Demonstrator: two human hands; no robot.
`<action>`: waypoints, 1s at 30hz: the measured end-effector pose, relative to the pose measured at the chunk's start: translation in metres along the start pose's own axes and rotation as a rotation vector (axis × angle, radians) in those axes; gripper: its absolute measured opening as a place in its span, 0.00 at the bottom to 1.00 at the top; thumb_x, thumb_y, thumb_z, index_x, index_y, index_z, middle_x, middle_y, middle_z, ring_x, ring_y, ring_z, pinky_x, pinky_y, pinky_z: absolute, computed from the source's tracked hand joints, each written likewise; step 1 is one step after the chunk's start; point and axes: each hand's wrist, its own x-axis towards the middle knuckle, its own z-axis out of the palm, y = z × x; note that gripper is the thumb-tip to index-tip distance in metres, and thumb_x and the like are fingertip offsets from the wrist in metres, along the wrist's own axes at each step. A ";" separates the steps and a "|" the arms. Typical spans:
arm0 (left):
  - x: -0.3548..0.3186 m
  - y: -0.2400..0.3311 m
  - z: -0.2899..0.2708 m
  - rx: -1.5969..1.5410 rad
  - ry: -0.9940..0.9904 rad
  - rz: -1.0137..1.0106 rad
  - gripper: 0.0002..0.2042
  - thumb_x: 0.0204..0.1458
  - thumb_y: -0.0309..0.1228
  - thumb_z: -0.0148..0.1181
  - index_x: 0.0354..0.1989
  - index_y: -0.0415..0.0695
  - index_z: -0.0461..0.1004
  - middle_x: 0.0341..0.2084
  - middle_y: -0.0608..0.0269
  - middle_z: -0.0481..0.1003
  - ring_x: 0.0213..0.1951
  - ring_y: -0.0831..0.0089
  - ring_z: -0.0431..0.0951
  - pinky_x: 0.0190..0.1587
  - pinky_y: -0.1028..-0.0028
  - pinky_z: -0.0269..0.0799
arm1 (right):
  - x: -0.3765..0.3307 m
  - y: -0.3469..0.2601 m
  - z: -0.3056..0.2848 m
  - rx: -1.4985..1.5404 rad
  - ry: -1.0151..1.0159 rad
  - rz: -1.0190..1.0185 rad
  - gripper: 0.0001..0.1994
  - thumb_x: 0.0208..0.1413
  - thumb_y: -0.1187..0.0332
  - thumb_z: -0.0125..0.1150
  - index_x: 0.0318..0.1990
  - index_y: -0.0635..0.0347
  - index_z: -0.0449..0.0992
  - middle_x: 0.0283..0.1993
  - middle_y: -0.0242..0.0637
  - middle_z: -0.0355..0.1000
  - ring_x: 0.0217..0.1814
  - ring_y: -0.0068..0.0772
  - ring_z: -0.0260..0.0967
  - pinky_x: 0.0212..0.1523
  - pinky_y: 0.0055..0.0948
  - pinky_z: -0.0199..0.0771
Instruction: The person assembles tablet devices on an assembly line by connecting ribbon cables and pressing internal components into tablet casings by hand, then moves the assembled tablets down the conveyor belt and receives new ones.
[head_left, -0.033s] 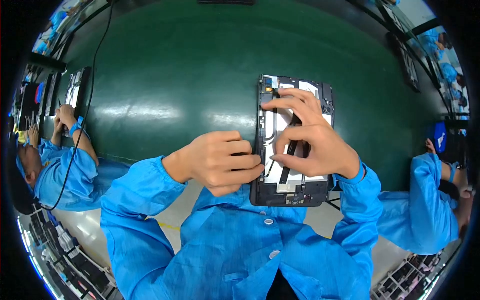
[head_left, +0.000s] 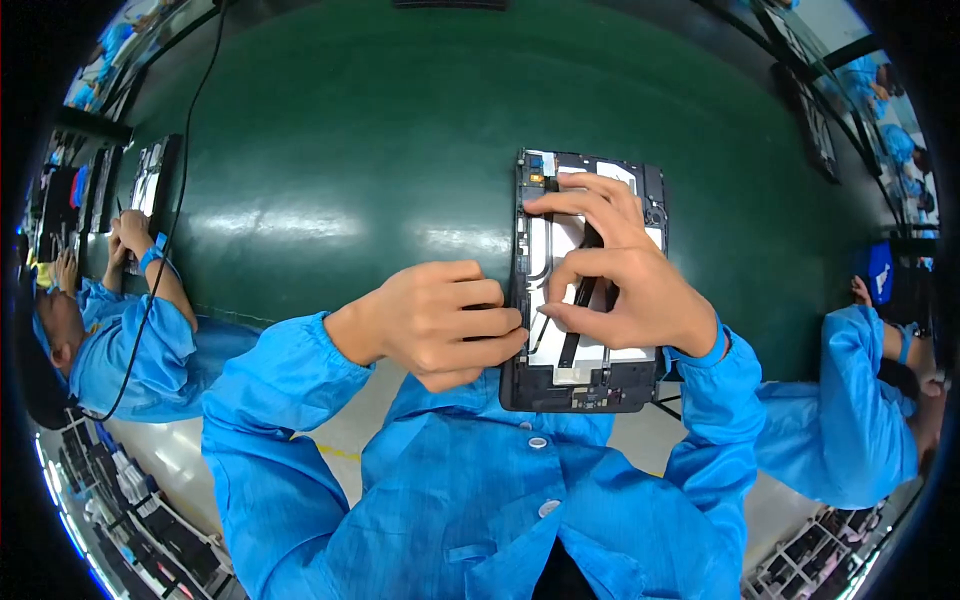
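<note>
An opened tablet point(head_left: 535, 378) lies at the table's near edge, its black frame, white battery panels, small boards and black flex cables exposed. My left hand point(head_left: 440, 325) is closed with its fingers curled, the fingertips pressed to the tablet's left edge; any small thing between them is hidden. Over the middle of the tablet arches my right hand point(head_left: 630, 265). Its thumb and index finger pinch at a thin black cable point(head_left: 541, 334) near the left side. The other fingers of that hand rest farther up the tablet. A wide black flex strip point(head_left: 571, 348) shows below the right palm.
A green table point(head_left: 400, 130) spreads around the tablet. At left, a black cord point(head_left: 180, 185) hangs across, and a co-worker's hands point(head_left: 130, 232) are at another opened device point(head_left: 150, 180). A co-worker's blue sleeve point(head_left: 850, 400) is at right, and dark racks line the far right.
</note>
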 end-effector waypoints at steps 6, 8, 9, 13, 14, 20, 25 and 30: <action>0.007 -0.003 0.004 0.044 -0.031 0.032 0.13 0.48 0.33 0.67 0.41 0.44 0.87 0.37 0.61 0.84 0.33 0.67 0.79 0.32 0.69 0.69 | -0.002 0.005 0.002 -0.134 0.132 0.002 0.09 0.45 0.70 0.85 0.32 0.51 0.88 0.71 0.41 0.75 0.81 0.59 0.58 0.78 0.60 0.58; 0.009 -0.005 0.005 0.050 -0.034 0.044 0.12 0.49 0.33 0.67 0.41 0.45 0.87 0.37 0.61 0.83 0.33 0.67 0.79 0.32 0.69 0.69 | -0.002 0.005 0.001 -0.160 0.155 -0.006 0.09 0.48 0.68 0.85 0.31 0.50 0.86 0.71 0.40 0.75 0.80 0.58 0.59 0.77 0.58 0.59; 0.009 -0.006 0.006 0.055 -0.028 0.051 0.13 0.48 0.34 0.67 0.41 0.45 0.87 0.37 0.61 0.83 0.33 0.67 0.79 0.32 0.69 0.69 | -0.001 0.004 0.001 -0.165 0.185 -0.019 0.09 0.48 0.68 0.85 0.32 0.51 0.86 0.66 0.38 0.77 0.77 0.55 0.63 0.75 0.56 0.61; 0.011 -0.011 0.006 0.044 0.024 0.067 0.13 0.49 0.35 0.67 0.40 0.44 0.87 0.36 0.61 0.83 0.32 0.67 0.79 0.30 0.69 0.69 | -0.004 0.007 0.000 -0.163 0.205 -0.078 0.10 0.49 0.67 0.85 0.36 0.53 0.86 0.48 0.35 0.79 0.61 0.47 0.73 0.67 0.49 0.69; 0.011 -0.014 0.006 0.043 0.022 0.069 0.13 0.49 0.35 0.67 0.40 0.44 0.87 0.36 0.61 0.83 0.32 0.67 0.79 0.30 0.69 0.69 | -0.004 0.008 0.001 -0.163 0.208 -0.076 0.10 0.49 0.67 0.85 0.36 0.53 0.86 0.48 0.35 0.79 0.61 0.47 0.73 0.67 0.49 0.69; 0.017 -0.030 0.004 0.041 0.099 0.019 0.12 0.48 0.38 0.72 0.34 0.43 0.86 0.33 0.63 0.81 0.31 0.67 0.77 0.31 0.67 0.70 | -0.007 0.010 0.011 -0.195 0.208 -0.111 0.10 0.52 0.69 0.82 0.39 0.56 0.86 0.38 0.35 0.76 0.50 0.44 0.74 0.60 0.45 0.73; 0.020 -0.036 0.002 0.071 0.098 0.032 0.12 0.50 0.39 0.72 0.34 0.42 0.86 0.32 0.63 0.81 0.31 0.67 0.77 0.32 0.68 0.72 | -0.005 0.009 0.010 -0.257 0.260 -0.121 0.10 0.52 0.70 0.80 0.41 0.57 0.87 0.38 0.32 0.75 0.49 0.42 0.74 0.63 0.48 0.74; 0.022 -0.039 0.001 0.070 0.098 0.050 0.13 0.53 0.41 0.70 0.33 0.42 0.86 0.32 0.62 0.81 0.32 0.66 0.78 0.33 0.67 0.73 | -0.004 0.009 0.009 -0.346 0.294 -0.133 0.11 0.51 0.72 0.78 0.42 0.56 0.87 0.38 0.30 0.75 0.49 0.37 0.76 0.67 0.51 0.75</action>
